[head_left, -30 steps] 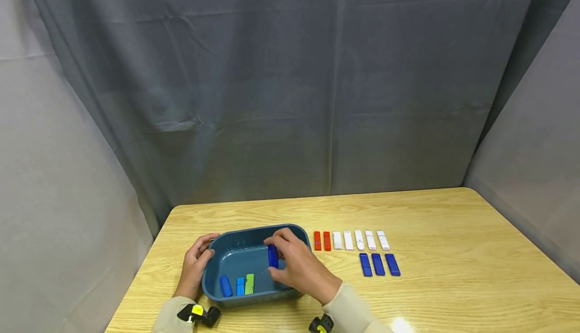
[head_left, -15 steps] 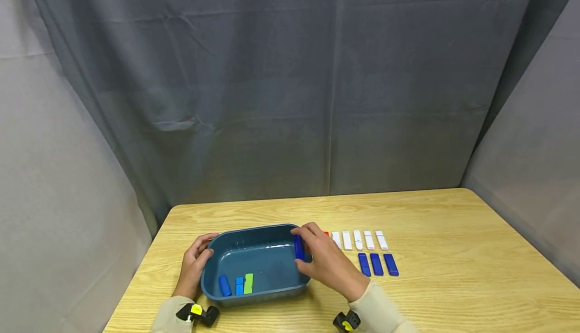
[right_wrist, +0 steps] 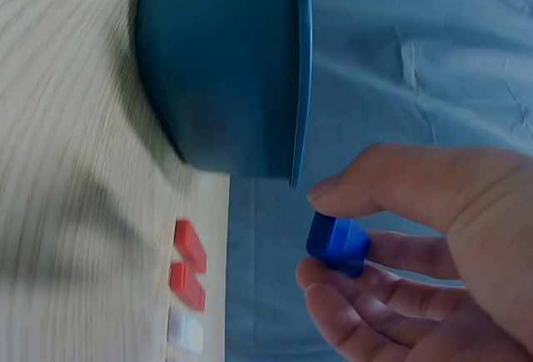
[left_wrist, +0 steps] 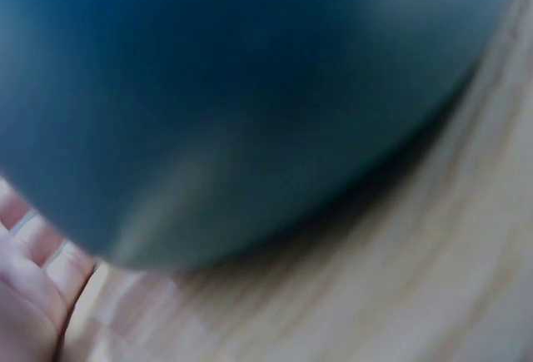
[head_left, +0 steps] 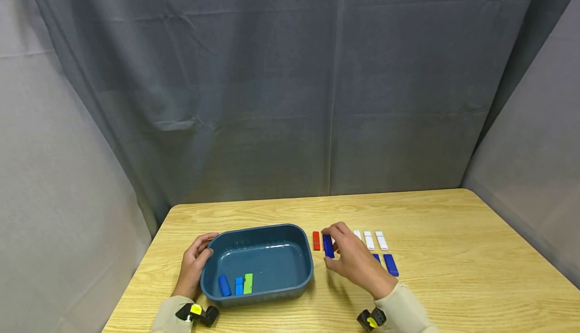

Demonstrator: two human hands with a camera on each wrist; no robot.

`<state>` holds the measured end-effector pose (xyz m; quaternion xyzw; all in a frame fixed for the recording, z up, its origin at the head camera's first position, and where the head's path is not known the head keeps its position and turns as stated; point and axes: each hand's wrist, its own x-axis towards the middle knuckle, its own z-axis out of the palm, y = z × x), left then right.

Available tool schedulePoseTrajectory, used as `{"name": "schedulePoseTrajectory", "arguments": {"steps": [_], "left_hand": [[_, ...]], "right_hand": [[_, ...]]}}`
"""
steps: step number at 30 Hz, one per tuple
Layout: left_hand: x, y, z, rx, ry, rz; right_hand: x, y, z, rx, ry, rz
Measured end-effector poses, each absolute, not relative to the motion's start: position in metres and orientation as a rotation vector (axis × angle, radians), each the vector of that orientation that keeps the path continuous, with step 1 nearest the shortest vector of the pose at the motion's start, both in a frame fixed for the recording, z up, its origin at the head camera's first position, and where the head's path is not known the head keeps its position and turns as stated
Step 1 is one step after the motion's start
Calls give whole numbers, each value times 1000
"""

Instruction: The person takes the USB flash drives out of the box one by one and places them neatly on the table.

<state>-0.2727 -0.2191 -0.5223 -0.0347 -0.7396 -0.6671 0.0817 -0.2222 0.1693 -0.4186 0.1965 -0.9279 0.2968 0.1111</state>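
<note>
My right hand (head_left: 358, 262) pinches a dark blue USB stick (head_left: 328, 246) between thumb and fingers, right of the tub and above the row of sticks. In the right wrist view the same stick shows its end toward the camera. My left hand (head_left: 192, 265) holds the left end of a dark teal plastic tub (head_left: 258, 295), its thumb at the rim. Inside the tub, near its front wall, lie a blue stick (head_left: 224, 285), a lighter blue one (head_left: 239, 286) and a green one (head_left: 248, 283). The left wrist view is mostly filled by the tub's wall (left_wrist: 250, 129).
A red stick (head_left: 316, 241) and several white sticks (head_left: 381, 241) lie in a row on the wooden table (head_left: 453, 252). Dark blue sticks (head_left: 391, 265) form a second row nearer me, partly hidden by my right hand. A grey curtain (head_left: 272, 96) hangs behind the table.
My right hand has carried the dark blue stick rightward, out from over the tub, across its right rim to above the row. My left hand stays at the tub.
</note>
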Motion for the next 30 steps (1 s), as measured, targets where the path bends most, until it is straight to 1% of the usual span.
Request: {"name": "schedulePoseTrajectory", "arguments": {"steps": [6, 12, 23, 27, 30], "left_hand": [[-273, -218, -523, -105, -2210, -1994], [-272, -218, -522, -87, -2219, -1995], [-257, -211, -496, -156, -2227, -1976], [-257, -210, -495, -144, -2227, -1978], [-262, -212, -506, -122, -2213, -1993]], "right_hand": [[-224, 186, -420, 465, -2806, 833], [-226, 200, -419, 419, -2854, 830], [-228, 209, -424, 438, -2930, 619], [-229, 209, -428, 402, -3001, 625], [-230, 210, -432, 403, -3022, 614]]}}
